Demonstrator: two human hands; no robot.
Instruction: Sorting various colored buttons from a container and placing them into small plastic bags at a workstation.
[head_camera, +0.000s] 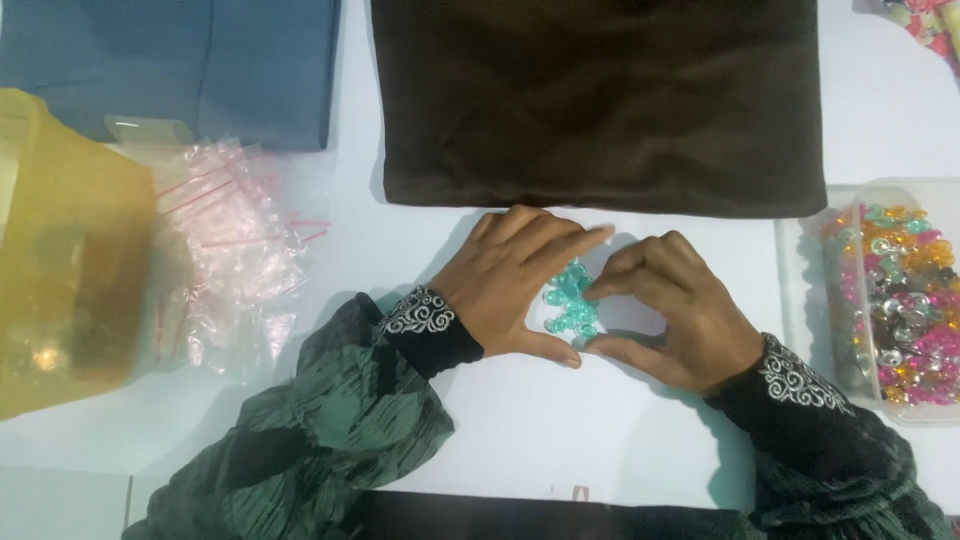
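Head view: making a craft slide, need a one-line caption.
Left hand and right hand cup teal beads on a white table, below brown cloth, beside a bead tub.

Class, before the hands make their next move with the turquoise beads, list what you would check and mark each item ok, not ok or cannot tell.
1. Turquoise beads gathered in one small pile on the table: ok.
2. Left hand and right hand cup the pile from both sides: ok.
3. No bead strayed outside the hands: cannot tell, fingers hide part.
4. Small plastic bags lie within view at the left: ok.
5. Tray of mixed beads sits apart from the pile: ok.
6. Brown cloth clear of the beads: ok.
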